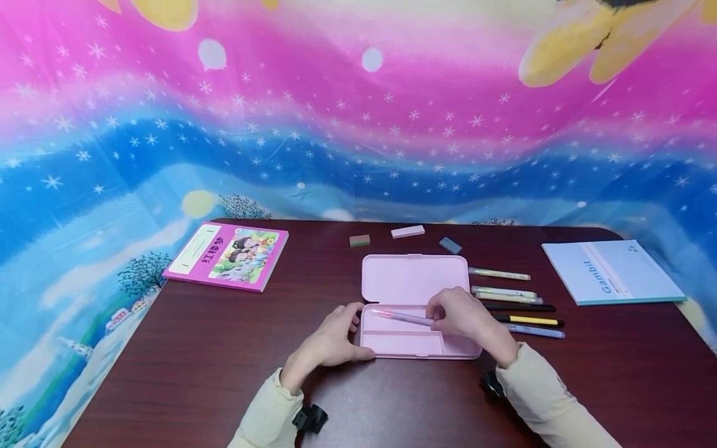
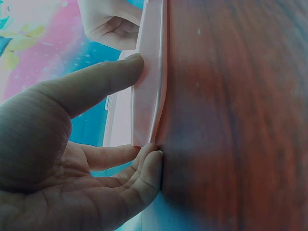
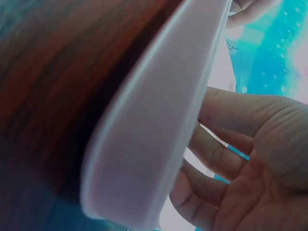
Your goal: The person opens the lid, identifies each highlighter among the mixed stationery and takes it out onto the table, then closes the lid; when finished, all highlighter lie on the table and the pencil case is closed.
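Observation:
A pink pencil case lies with its lid folded back, its tray split into compartments. At its left end my left hand grips it. In the left wrist view the thumb presses the case's front wall and the fingers bend around the end. My right hand pinches a light purple pen with a pinkish tip end, over the back compartment. The case wall hides the pen in the right wrist view, where the fingers of my right hand dip behind the rim.
Several pens and markers, among them a yellow-and-black one, lie right of the case. Behind it are a two-tone eraser, a pink eraser and a dark eraser. A pink book lies left, a pale blue notebook right.

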A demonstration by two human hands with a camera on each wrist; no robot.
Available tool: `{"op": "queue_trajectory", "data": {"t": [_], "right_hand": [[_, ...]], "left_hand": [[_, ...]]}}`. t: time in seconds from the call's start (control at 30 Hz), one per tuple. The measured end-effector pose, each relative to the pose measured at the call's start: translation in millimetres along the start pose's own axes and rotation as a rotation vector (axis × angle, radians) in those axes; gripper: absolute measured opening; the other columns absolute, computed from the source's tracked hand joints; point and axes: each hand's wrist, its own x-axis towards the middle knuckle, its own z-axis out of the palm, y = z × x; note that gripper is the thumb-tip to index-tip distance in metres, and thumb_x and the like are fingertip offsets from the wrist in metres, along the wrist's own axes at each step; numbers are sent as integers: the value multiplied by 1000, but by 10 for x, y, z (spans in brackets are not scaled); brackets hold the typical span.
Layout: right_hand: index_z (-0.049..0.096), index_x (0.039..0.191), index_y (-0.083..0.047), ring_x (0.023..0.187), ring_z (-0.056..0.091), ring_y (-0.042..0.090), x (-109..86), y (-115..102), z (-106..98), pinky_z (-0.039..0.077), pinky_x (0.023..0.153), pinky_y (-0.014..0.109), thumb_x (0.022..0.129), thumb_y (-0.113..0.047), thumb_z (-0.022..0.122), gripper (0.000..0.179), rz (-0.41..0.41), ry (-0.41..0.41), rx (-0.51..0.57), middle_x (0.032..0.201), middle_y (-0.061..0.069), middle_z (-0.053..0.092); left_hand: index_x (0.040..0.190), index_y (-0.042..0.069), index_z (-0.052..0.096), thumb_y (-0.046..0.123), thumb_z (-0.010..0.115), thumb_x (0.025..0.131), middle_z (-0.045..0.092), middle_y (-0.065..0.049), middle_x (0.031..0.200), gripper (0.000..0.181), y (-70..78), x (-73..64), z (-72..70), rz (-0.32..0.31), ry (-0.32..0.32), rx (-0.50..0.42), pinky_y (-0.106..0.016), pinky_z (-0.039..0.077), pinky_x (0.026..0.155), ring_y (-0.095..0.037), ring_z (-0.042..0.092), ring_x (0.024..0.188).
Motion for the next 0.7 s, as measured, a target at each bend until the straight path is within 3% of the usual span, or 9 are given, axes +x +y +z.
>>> {"op": "queue_trajectory", "data": {"t": [0.2,0.4,0.7], "right_hand": [[72,83,-11,66,50,13,-12,-15,-7,45,65,31,78,-8,78,8,41,-12,-22,70,-3,60],[71,88,-7,69,55,11,-39,36,-72,49,65,30,81,-9,74,8,-28,21,106,75,-3,63],[71,89,-9,70,61,11,-86,113,-92,48,65,26,82,-12,74,9,1,298,339,79,-1,69]], "left_hand": [[131,-1,46,25,85,69,53,-11,106,79,8,3,4,3,-1,1,-39,44,84,-24,54,98],[131,0,46,25,85,69,52,-10,105,77,13,2,-4,7,1,2,-39,44,84,-23,54,97],[132,-1,45,25,85,69,53,-11,106,78,15,-5,-10,6,-1,0,-40,44,84,-24,54,98]]}}
